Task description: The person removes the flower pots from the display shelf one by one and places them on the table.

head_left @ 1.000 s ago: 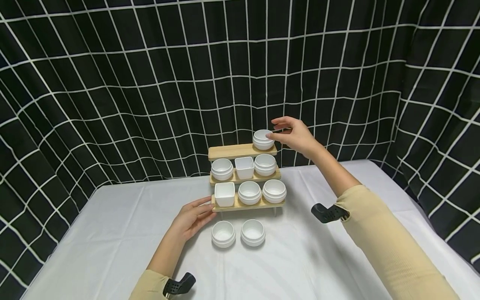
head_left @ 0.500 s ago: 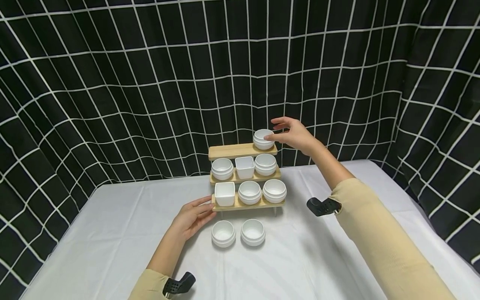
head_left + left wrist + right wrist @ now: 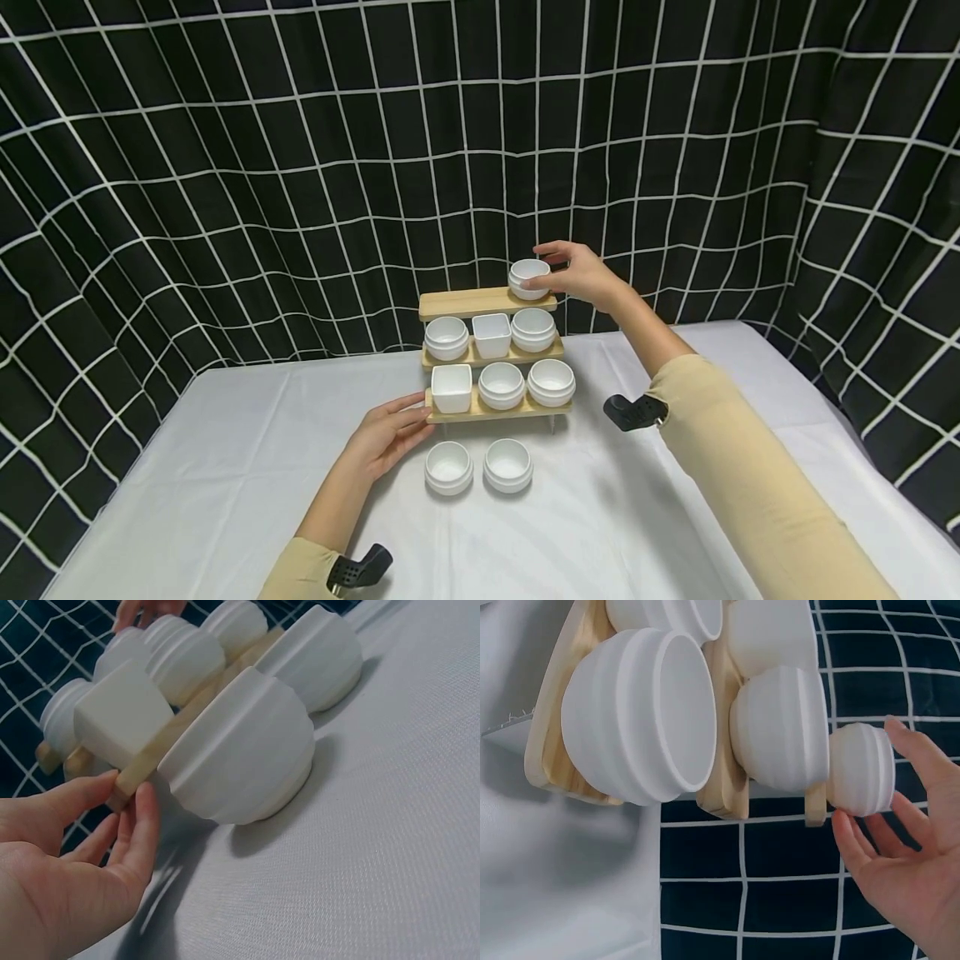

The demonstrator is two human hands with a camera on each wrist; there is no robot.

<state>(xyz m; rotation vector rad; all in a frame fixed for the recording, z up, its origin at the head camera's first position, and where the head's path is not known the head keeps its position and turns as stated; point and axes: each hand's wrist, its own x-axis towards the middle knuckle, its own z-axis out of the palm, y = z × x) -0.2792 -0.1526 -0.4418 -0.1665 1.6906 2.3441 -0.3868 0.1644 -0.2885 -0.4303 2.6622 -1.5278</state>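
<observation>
White and ribbed, the small round bowl (image 3: 528,278) sits at the right end of the top wooden shelf (image 3: 465,303) of the three-tier rack (image 3: 495,410), and my right hand (image 3: 581,273) cups it from the right, fingers spread and gently bent around its side; in the right wrist view my fingertips (image 3: 849,825) seem to brush the bowl (image 3: 861,769), though I cannot tell whether I actually grip it. My left hand (image 3: 384,437) lies on the white tablecloth (image 3: 225,467) at the near left, fingers straight and relaxed, their tips touching the left end of the bottom shelf (image 3: 142,769). On the middle shelf stand two round bowls with a square cup (image 3: 491,334) between them; on the bottom shelf a second square cup (image 3: 452,388) stands left of two round bowls. Just near of the rack, two more round bowls (image 3: 478,467) rest side by side on the cloth. Behind everything hangs a black curtain with a white grid (image 3: 225,167).
</observation>
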